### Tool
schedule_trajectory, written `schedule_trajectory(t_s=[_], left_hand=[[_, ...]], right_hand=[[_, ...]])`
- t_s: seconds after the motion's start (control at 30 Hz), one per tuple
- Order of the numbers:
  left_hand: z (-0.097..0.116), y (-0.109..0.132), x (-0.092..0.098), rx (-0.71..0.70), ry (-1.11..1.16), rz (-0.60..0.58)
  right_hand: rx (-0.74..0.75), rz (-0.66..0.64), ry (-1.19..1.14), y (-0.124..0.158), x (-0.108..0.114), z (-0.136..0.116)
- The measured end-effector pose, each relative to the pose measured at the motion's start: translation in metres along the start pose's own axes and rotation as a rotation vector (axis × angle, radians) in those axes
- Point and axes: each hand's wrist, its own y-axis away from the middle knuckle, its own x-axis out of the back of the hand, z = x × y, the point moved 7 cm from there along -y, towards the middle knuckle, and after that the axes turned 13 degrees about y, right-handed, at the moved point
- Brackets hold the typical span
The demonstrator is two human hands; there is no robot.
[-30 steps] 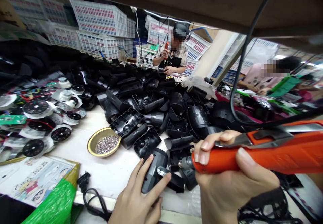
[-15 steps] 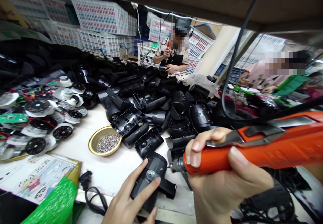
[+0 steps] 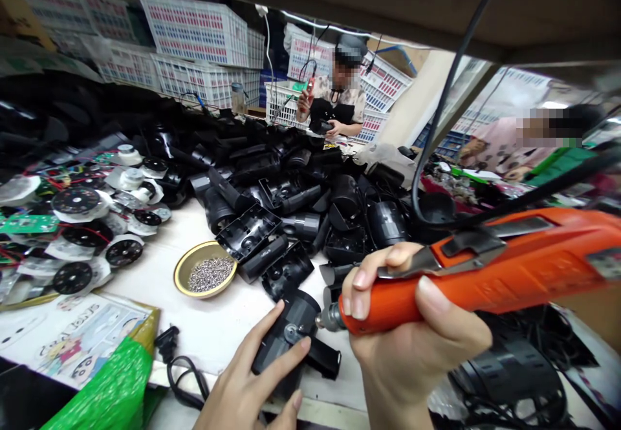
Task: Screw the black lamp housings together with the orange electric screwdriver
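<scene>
My right hand (image 3: 412, 346) is closed round an orange electric screwdriver (image 3: 485, 271), index finger on its metal lever. The driver's tip points left at a black plastic housing (image 3: 291, 330) lying at the table's front edge. My left hand (image 3: 247, 385) grips that housing from below, thumb and fingers wrapped on its body beside a small grey metal part on top. A black cable runs up from the screwdriver's rear.
A gold dish of small screws (image 3: 206, 276) sits left of the housing. A big heap of black housings (image 3: 291, 197) fills the middle of the white table. Round motor parts (image 3: 77, 223) lie at left; a green bag (image 3: 101, 391) and power plug (image 3: 167, 346) at front left. Other people work beyond.
My right hand has carried the screwdriver leftward, its tip now close to the housing. My left hand drew the housing slightly nearer and to the left.
</scene>
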Motion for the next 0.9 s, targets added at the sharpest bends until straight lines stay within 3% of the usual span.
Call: schedule_trajectory(t_s=[0.9], left_hand=[[-0.004, -0.003, 0.000, 0.016, -0.010, -0.005]], right_hand=[[-0.021, -0.087, 0.077, 0.014, -0.014, 0.014]])
